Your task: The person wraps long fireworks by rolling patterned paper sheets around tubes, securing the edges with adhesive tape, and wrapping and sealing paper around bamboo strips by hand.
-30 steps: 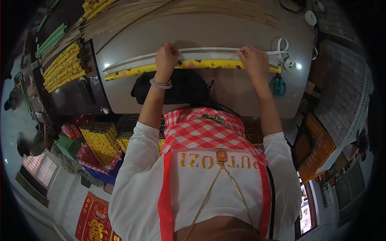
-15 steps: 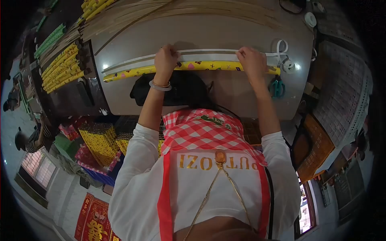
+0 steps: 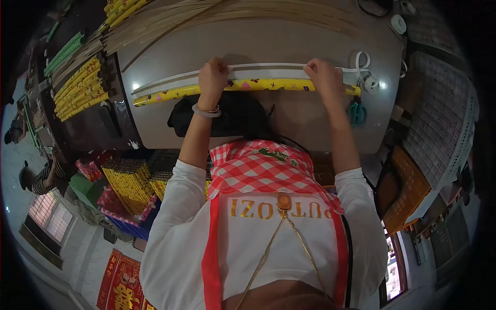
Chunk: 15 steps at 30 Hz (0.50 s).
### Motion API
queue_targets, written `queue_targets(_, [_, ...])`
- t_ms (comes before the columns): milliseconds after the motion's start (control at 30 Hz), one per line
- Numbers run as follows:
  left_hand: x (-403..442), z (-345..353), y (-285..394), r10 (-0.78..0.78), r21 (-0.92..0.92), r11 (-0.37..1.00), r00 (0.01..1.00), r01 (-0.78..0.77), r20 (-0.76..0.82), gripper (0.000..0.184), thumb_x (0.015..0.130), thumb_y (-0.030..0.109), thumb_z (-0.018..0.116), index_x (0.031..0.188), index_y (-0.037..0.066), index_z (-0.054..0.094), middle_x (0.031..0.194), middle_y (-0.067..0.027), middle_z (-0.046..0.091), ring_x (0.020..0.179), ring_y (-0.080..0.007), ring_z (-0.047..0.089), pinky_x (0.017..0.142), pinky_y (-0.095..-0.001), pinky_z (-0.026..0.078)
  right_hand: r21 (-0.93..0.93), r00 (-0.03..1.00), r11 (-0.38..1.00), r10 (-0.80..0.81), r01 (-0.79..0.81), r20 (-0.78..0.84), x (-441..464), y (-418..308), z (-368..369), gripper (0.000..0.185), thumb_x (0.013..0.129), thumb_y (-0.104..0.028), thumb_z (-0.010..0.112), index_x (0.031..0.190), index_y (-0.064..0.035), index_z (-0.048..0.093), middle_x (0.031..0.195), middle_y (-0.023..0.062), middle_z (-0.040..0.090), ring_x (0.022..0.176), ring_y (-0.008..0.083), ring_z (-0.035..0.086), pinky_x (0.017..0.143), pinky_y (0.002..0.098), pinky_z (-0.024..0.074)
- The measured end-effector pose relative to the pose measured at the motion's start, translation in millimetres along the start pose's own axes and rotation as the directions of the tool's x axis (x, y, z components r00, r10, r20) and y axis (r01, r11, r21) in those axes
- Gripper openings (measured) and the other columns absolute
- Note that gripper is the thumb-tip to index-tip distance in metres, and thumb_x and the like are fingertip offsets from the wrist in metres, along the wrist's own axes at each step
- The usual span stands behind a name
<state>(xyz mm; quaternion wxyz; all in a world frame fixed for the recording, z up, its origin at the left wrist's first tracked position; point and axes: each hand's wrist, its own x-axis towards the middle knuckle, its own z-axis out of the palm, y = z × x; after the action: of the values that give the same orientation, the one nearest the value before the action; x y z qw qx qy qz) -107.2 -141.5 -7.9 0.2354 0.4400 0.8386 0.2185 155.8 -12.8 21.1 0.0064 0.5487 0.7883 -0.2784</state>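
Clearance: the table between strips and tape; also between bag and the worker's right forearm. Obstruction: scissors, just outside that forearm.

Left hand and right hand pinch the white strip on the table. Yellow patterned roll lies alongside, teal-handled scissors near its right end.

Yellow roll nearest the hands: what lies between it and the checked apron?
In the head view, a black bundle lies between roll and apron, with table showing beside it.
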Motion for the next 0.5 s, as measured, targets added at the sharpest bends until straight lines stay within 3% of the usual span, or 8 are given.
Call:
queue_targets(133, [0.1, 0.2, 0.4, -0.007, 0.014, 1.0, 1.0, 0.007, 0.008, 0.016, 0.065, 0.011, 0.069, 0.075, 0.003, 0.061, 0.07, -0.0131, 0.062, 0.069, -0.0319, 0.061, 0.061, -0.038, 0.049, -0.051, 1.0, 0.999, -0.003, 0.002, -0.01, 2.1, 1.2, 3.8, 0.014, 0.077, -0.027, 0.063, 0.077, -0.0125, 0.063, 0.076, 0.0032, 0.064, 0.076, 0.023, 0.06, 0.067, 0.0391, 0.0373])
queue_targets(200, [0.2, -0.1, 0.7, 0.002, 0.031, 1.0, 1.0, -0.002, 0.004, 0.015, 0.065, 0.01, 0.069, 0.075, 0.002, 0.061, 0.07, -0.0132, 0.062, 0.068, -0.0322, 0.061, 0.061, -0.0381, 0.049, -0.075, 0.999, 0.997, 0.005, -0.002, 0.044, 4.1, 0.7, 1.4, 0.02, 0.077, -0.032, 0.061, 0.085, -0.0132, 0.062, 0.075, 0.0032, 0.065, 0.076, 0.0236, 0.062, 0.067, 0.0365, 0.042])
queue_targets(333, [-0.2, -2.4, 3.9, 0.007, 0.017, 1.0, 1.0, -0.007, 0.004, 0.014, 0.066, 0.01, 0.067, 0.076, 0.002, 0.061, 0.071, -0.0139, 0.062, 0.069, -0.0324, 0.061, 0.061, -0.0387, 0.049, -0.056, 0.997, 0.996, 0.065, -0.063, 0.036, 9.0, 7.7, 4.7, 0.019, 0.073, -0.027, 0.067, 0.085, -0.0138, 0.06, 0.078, 0.0029, 0.063, 0.08, 0.0245, 0.06, 0.071, 0.0415, 0.0372])
queue_targets(400, [-0.2, -1.6, 3.4, 0.006, 0.046, 0.999, 1.0, -0.006, 0.012, 0.014, 0.066, 0.009, 0.067, 0.076, 0.002, 0.061, 0.071, -0.0141, 0.062, 0.069, -0.0324, 0.061, 0.06, -0.039, 0.049, 0.022, 0.984, 0.991, 0.131, -0.134, 0.119, 11.3, 10.5, 1.9, 0.023, 0.071, -0.024, 0.069, 0.089, -0.0148, 0.059, 0.088, 0.0035, 0.06, 0.088, 0.0247, 0.057, 0.075, 0.0442, 0.0366])
queue_targets(500, [-0.2, 0.1, 1.1, 0.043, 0.043, 0.998, 0.999, -0.042, -0.029, 0.021, 0.066, 0.015, 0.073, 0.076, 0.001, 0.062, 0.068, -0.015, 0.063, 0.066, -0.0302, 0.063, 0.058, -0.0353, 0.049, 0.052, 0.993, 0.994, 0.094, -0.098, 0.077, 8.8, 18.0, -0.5, 0.023, 0.069, -0.02, 0.069, 0.089, -0.0151, 0.059, 0.097, 0.0037, 0.056, 0.092, 0.0242, 0.055, 0.079, 0.0464, 0.036])
